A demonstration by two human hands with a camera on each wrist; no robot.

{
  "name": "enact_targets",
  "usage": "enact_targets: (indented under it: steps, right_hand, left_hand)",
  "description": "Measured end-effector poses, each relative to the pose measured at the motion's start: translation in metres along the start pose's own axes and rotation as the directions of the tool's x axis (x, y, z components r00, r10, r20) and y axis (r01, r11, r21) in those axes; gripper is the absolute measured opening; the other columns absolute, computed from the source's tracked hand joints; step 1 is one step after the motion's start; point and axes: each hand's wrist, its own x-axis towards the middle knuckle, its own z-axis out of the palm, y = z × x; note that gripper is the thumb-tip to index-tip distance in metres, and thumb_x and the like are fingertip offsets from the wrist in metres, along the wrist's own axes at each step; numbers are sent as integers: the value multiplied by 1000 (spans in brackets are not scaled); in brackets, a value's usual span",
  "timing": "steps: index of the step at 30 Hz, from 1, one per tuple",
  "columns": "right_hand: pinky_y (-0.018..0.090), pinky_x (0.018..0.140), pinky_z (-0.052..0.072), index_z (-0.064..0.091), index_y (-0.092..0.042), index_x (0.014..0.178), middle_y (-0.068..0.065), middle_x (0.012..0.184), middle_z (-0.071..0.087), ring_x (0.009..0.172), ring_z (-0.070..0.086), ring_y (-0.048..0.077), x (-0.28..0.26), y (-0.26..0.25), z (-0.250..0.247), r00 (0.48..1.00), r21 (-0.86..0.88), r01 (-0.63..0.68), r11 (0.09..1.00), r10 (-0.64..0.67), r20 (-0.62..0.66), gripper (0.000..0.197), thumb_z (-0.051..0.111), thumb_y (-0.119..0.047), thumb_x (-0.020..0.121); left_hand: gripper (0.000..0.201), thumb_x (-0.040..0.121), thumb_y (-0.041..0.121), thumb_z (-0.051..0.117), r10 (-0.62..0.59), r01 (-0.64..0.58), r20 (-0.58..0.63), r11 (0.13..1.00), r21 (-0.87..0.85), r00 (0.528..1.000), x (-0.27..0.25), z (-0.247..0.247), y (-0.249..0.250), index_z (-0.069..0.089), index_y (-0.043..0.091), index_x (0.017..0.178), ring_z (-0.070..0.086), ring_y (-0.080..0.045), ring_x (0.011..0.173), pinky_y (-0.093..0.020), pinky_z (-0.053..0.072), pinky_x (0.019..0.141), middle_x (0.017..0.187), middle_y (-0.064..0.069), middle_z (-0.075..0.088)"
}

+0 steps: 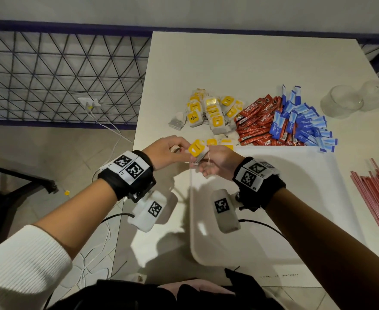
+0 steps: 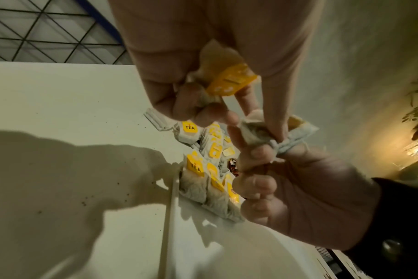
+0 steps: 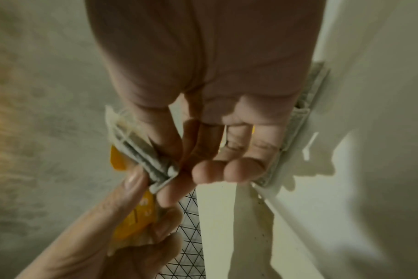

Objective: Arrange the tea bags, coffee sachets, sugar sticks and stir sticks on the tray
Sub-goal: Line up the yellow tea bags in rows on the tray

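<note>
Both hands meet above the tray's point(image 1: 273, 220) far-left corner. Left hand point(image 1: 166, 151) pinches a tea bag point(image 1: 196, 148) by thumb and fingertips; the bag sticks out toward the right hand point(image 1: 217, 162). Right hand pinches a thin stack of bags point(image 3: 141, 151), its other fingers loosely curled. Tea pile point(image 1: 208, 115) lies beyond on the table point(image 1: 228, 63).

Field notes, from my remote station. Head view: left forearm wore a white ribbed sleeve point(image 1: 20, 262), pushed back from the wrist. Left wrist carried a black strap point(image 1: 126, 175) with white panels printed in black square fiducial codes. Under it hung a white camera pod point(image 1: 147, 212), one code on its face, a thin black cable trailing. Right wrist carried a matching black strap point(image 1: 259, 179), coded panels too, and a greyish pod point(image 1: 225, 211) with its own code and black cable. I saw dark clothing point(image 1: 161, 296) at the torso.
</note>
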Motion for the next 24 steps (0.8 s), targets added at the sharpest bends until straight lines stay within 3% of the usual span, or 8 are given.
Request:
enact_targets:
  steps: [3,6,8,10,13,17,21,24]
  right_hand:
    - [20,48,46,58,-3,93,9,67,67,49,58,11,-2,5,-8,999,14,-17,1000,18,-43,34,31,-24,101]
    - [27,59,49,50,-7,113,13,86,61,71,60,20,-7,8,-17,993,33,16,999,-12,-119,37,32,-36,99]
    - [28,64,49,52,-11,114,10,90,59,77,59,20,-10,9,-21,992,-14,49,999,-50,-118,36,39,-40,96]
    - [27,65,49,56,-9,108,9,87,59,72,59,16,-14,9,-23,986,-103,105,989,-117,-115,25,50,-29,94]
    - [19,58,49,58,-9,86,9,71,56,59,54,11,-15,10,-25,977,-192,161,968,-184,-111,7,56,-13,91]
    - [14,52,47,56,-11,78,7,63,53,45,53,4,-15,8,-29,979,-214,150,965,-174,-102,12,56,-8,90]
    - [18,54,47,57,-10,77,4,66,53,57,51,12,-16,7,-35,987,-134,133,982,-144,-77,13,57,-12,90]
    - [20,52,46,58,-9,75,3,67,54,54,51,11,-15,6,-40,989,-45,112,993,-116,-95,15,57,-12,89]
  left_hand:
    - [20,77,12,73,-39,45,-81,996,77,996,3,5,-5,55,18,72,46,3,65,-4,34,60,77,10,46]
    - [17,77,19,74,-133,142,-111,987,70,985,4,11,-12,57,18,77,46,-2,77,-4,33,66,81,13,48]
    - [18,77,22,74,-213,215,-74,976,21,974,4,15,-13,56,23,73,44,-5,66,-14,33,57,68,10,46]
    - [20,79,21,72,-244,244,-29,970,-8,969,4,19,-13,54,24,70,38,-7,54,-15,29,47,59,6,42]
    - [19,79,16,72,-227,228,16,973,-34,974,5,24,-8,55,25,74,39,-3,45,-12,30,41,58,9,46]
    - [12,82,22,68,-238,233,-16,961,-150,971,6,29,-3,58,24,76,38,0,37,-11,27,38,47,15,50]
    - [18,82,19,68,-236,225,-63,964,-140,970,6,33,-4,56,19,69,37,-2,37,-12,28,40,54,0,45]
    - [17,81,15,69,-243,238,-34,964,-120,969,3,35,-3,57,18,69,37,-2,37,-13,28,42,48,3,44]
